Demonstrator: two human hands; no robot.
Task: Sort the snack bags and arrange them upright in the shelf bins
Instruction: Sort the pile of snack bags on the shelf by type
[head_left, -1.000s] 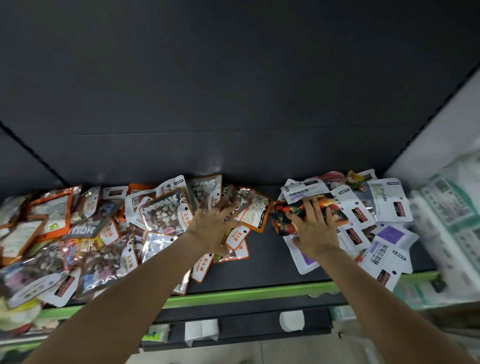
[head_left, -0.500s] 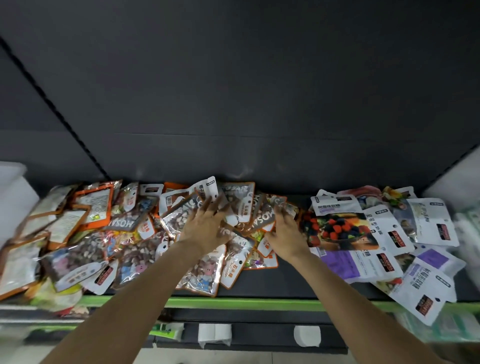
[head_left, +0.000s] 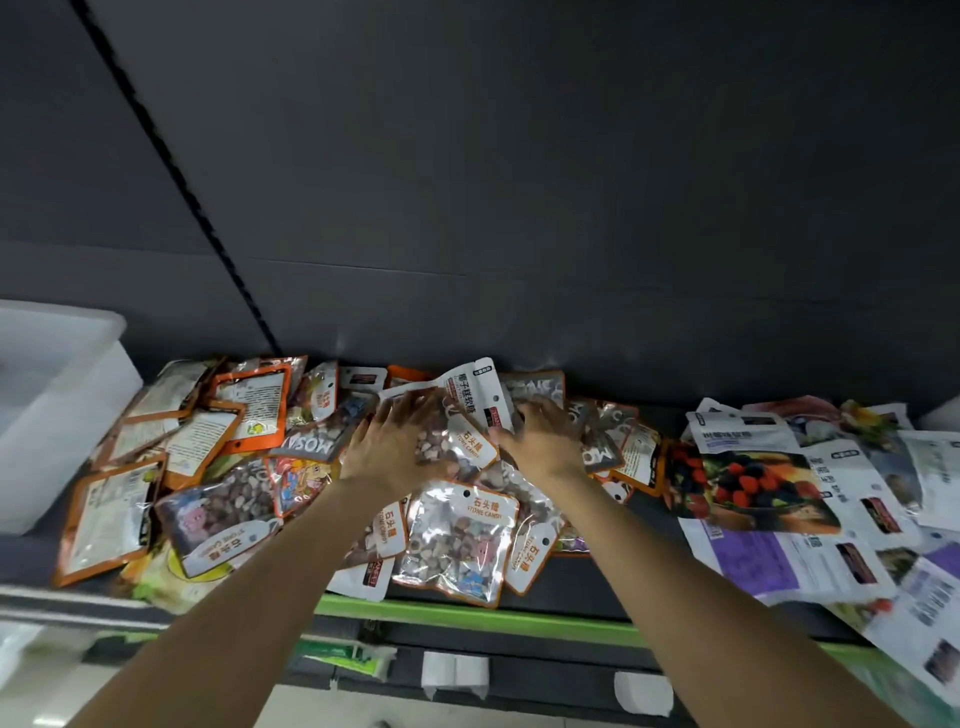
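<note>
Head view, stone candy bag (head_left: 451, 451) btwn both hands, left hand (head_left: 392, 446), right hand (head_left: 540, 440)

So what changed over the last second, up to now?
The right hand left the fruit-print bag and moved left to the stone-candy bags, where the left hand also rests. Neither has lifted a bag. The white-and-purple bags lie flat as before.

Dark grey back panel (head_left: 519, 182) w/ black slotted upright (head_left: 171, 171) at left; black shelf (head_left: 613, 587), green front edge (head_left: 467, 616); pale floor (head_left: 415, 712) near.
</note>
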